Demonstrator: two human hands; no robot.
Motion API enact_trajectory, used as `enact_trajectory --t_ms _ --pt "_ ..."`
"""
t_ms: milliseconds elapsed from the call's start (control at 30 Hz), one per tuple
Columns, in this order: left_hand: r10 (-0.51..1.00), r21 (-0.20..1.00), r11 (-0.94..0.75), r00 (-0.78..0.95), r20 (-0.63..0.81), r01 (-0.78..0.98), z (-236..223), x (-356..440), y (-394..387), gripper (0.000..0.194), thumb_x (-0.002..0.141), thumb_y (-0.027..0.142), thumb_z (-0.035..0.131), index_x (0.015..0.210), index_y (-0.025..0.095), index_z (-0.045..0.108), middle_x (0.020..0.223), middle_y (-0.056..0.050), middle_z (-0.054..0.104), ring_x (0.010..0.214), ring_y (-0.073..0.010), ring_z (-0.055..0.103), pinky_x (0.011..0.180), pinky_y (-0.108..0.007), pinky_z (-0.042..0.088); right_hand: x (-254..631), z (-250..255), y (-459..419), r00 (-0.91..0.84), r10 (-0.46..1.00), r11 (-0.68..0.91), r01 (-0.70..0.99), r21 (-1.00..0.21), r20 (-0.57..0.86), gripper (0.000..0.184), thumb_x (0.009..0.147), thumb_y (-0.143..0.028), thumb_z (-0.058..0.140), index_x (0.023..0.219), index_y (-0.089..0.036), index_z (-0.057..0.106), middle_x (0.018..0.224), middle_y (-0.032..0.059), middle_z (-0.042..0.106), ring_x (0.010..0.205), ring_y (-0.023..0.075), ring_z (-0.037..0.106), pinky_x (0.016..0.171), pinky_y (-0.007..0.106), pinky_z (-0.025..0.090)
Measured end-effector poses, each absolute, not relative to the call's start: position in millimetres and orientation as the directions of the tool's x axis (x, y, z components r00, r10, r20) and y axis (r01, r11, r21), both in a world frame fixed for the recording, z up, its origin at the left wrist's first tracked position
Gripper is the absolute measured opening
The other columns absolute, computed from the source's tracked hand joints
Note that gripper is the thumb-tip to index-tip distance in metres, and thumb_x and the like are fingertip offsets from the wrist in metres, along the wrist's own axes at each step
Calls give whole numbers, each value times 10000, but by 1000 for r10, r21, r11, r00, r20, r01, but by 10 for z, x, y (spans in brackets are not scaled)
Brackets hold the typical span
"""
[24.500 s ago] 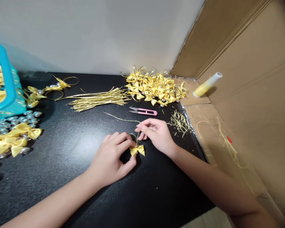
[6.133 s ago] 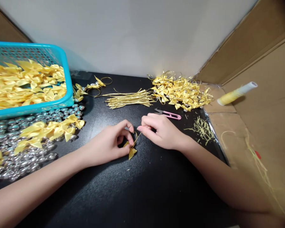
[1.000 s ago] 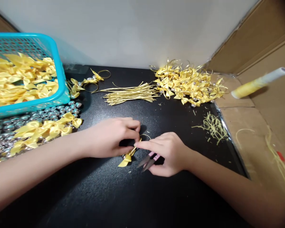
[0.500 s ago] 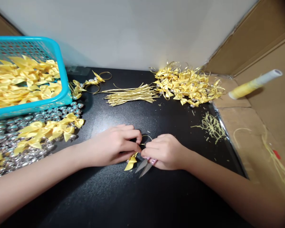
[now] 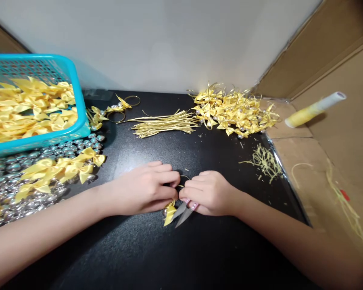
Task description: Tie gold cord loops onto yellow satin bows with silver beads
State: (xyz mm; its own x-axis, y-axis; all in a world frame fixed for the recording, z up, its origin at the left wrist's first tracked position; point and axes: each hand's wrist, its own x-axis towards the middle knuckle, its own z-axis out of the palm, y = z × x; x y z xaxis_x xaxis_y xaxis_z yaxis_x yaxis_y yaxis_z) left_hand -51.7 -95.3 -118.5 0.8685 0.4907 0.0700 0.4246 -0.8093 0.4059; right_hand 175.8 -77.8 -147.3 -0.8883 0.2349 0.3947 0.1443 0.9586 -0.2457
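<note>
My left hand (image 5: 151,186) is closed, pinching a gold cord (image 5: 184,177) that loops up between my two hands. Below its fingertips hangs a yellow satin bow (image 5: 170,213) with a silver bead, mostly hidden by the fingers. My right hand (image 5: 210,193) is wrapped around small scissors (image 5: 183,216), blades pointing down toward me and slightly apart. The fingertips of that hand also pinch near the cord, almost touching the left hand. The blade tips overlap the edge of the bow in view; whether they touch it I cannot tell.
A turquoise basket (image 5: 75,84) of yellow bows stands at left, with silver beads (image 5: 53,193) before it. Behind my hands lie cut gold cords (image 5: 165,123) and a heap of beaded bows (image 5: 232,110). Cord scraps (image 5: 268,161) and a cardboard tube (image 5: 314,109) are at right.
My hands have drawn slightly closer together. The bow has shifted a little right and down, nearer the scissor blades. The whole view has moved slightly.
</note>
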Motion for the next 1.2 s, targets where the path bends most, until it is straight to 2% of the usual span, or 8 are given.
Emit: enact_trajectory --t_ms 133,267,467,633,700,833,967,1200 --pt "511 526 -732 860 4 433 -1168 -474 -910 116 902 201 562 825 203 649 839 -32 597 750 -176 512 694 -304 351 1759 -1477 -776 -876 225 960 124 -251 426 209 934 -214 446 814 -169 611 630 -13 600 581 126 521 558 280 313" --pt "561 628 -641 828 -10 442 -1142 -509 -855 149 929 232 541 849 203 663 858 -34 581 791 -167 538 727 -277 383 1775 -1468 -751 -884 233 957 134 -258 404 219 933 -219 428 834 -171 617 644 -4 618 587 130 529 564 274 317" --pt "636 626 -576 769 -62 526 -1021 -608 -812 163 941 222 495 844 193 623 850 -32 601 791 -168 545 714 -261 401 1801 -1434 -684 -876 318 927 207 -313 363 197 907 -212 449 822 -180 623 679 -2 647 569 125 540 557 260 327" --pt "660 659 -464 728 -189 592 -970 -620 -793 183 966 285 462 874 193 592 825 -15 609 745 -151 547 667 -245 391 1787 -1405 -676 -852 378 897 241 -370 362 145 860 -187 485 817 -176 623 694 -6 654 579 124 551 551 257 340" --pt "671 702 -368 697 -254 610 -980 -615 -794 214 980 328 438 892 194 580 791 2 597 686 -134 531 628 -234 381 1780 -1369 -680 -840 426 862 264 -433 335 118 839 -253 533 840 -172 619 706 -7 653 585 125 551 561 254 355" --pt "694 790 -214 659 -291 574 -1043 -606 -805 284 993 391 393 857 190 540 708 33 527 623 -117 465 583 -224 355 1780 -1275 -687 -815 524 784 349 -513 246 271 875 -407 525 917 -153 611 773 15 661 629 140 575 576 265 363" --pt "734 852 -113 621 -275 511 -1100 -590 -813 315 983 428 391 816 185 501 726 32 480 664 -121 432 599 -225 360 1786 -1223 -695 -785 596 742 457 -491 170 272 933 -378 459 900 -160 617 785 25 669 649 153 593 574 276 330" --pt "728 877 -23 610 -314 479 -1113 -568 -803 334 969 456 409 795 182 487 726 30 445 667 -122 398 598 -227 354 1782 -1195 -680 -770 635 663 505 -553 59 269 929 -384 458 882 -172 618 821 31 693 695 164 623 609 275 351"
